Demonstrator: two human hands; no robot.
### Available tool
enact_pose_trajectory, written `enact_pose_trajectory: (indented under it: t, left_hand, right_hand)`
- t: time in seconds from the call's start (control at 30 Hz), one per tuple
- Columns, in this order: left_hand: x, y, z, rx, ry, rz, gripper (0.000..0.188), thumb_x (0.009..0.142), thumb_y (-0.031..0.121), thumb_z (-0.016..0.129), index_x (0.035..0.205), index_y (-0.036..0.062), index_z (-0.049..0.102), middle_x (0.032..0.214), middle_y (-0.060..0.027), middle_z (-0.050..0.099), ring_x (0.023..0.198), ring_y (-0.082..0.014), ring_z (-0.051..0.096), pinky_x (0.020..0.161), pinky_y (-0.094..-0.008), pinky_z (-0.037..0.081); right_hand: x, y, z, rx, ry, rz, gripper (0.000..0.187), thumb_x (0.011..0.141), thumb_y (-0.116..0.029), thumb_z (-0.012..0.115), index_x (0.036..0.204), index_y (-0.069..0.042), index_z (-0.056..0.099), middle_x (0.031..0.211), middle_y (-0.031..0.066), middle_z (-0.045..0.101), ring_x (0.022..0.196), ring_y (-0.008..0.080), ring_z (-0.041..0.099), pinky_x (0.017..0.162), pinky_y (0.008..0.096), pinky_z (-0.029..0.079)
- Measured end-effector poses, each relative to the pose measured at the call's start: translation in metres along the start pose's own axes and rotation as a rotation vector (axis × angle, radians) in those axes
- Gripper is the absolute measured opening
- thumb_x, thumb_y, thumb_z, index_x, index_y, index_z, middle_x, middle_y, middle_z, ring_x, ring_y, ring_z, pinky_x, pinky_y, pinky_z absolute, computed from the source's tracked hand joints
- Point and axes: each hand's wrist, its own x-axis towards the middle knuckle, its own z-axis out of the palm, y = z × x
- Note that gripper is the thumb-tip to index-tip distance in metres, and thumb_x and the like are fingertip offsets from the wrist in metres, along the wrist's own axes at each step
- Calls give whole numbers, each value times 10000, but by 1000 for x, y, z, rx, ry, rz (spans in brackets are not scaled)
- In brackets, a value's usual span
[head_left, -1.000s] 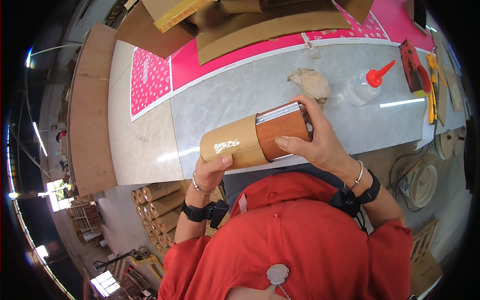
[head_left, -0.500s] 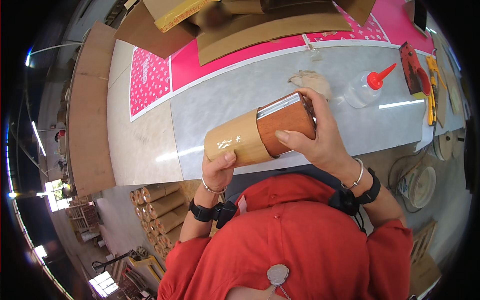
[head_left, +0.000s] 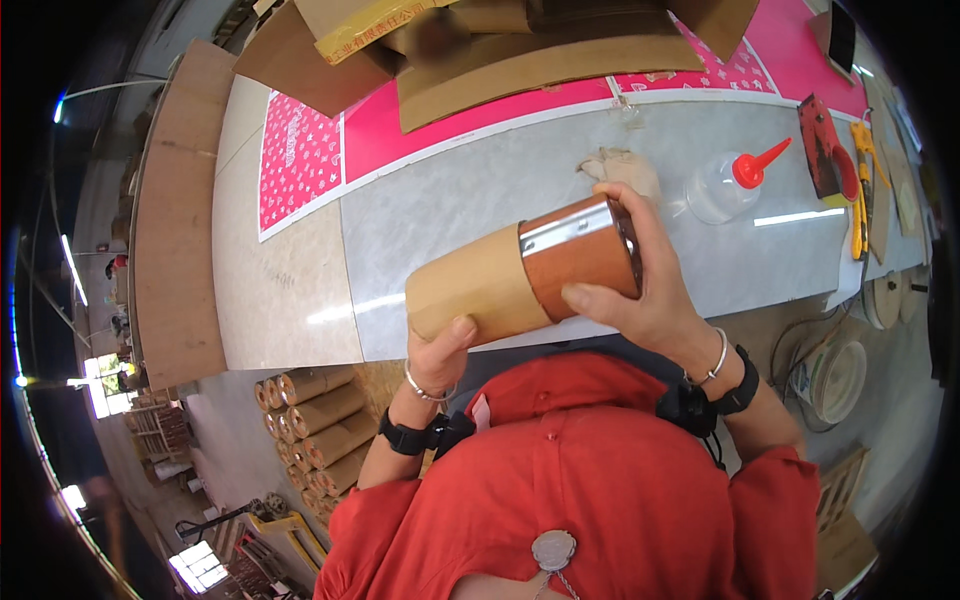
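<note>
Over the near edge of the table I hold a reddish-brown cylinder [head_left: 585, 272] with a shiny silver strip along it. A tan paper sleeve [head_left: 465, 285] covers its left part. My left hand [head_left: 440, 352] is closed round the left end of the sleeve, thumb on the near side and the other fingers hidden beneath. At the bare right end, my right hand [head_left: 645, 285] grips the cylinder, with its thumb on the near side and fingers over the far side. Whether the two parts are fixed together cannot be told.
Beyond the cylinder lie a crumpled beige cloth [head_left: 622, 170], a clear squeeze bottle [head_left: 722, 190] with a red nozzle, a red tape dispenser [head_left: 822, 150] and a yellow cutter [head_left: 860, 190]. An open cardboard box [head_left: 550, 85] stands on pink printed sheets [head_left: 400, 135]. Wrapped rolls [head_left: 325, 420] are stacked below left.
Both hands have turned the cylinder and sleeve slightly about their length. More of the silver strip shows, and the shiny patch on the sleeve has gone from sight.
</note>
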Motion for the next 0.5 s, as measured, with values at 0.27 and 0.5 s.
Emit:
enact_pose_trajectory:
  t: [0.27, 0.5]
  left_hand:
    - [8, 21, 1, -45, 195, -319, 497, 940, 428, 474, 1254, 44, 449, 1198, -54, 543, 1107, -160, 514, 970, -333, 387]
    - [7, 25, -6, -174, 130, -165, 437, 898, 316, 588, 1200, 9, 514, 1167, -57, 573, 1100, -173, 526, 966, -346, 395]
  right_hand:
    - [1, -24, -1, -261, -232, -456, 890, 568, -145, 847, 1308, -44, 363, 1248, 177, 409, 1116, 329, 445, 932, 383, 403]
    - [-1, -25, 0, -326, -212, -400, 937, 642, -176, 824, 1390, -45, 274, 1341, 191, 370, 1255, 339, 395, 981, 377, 392]
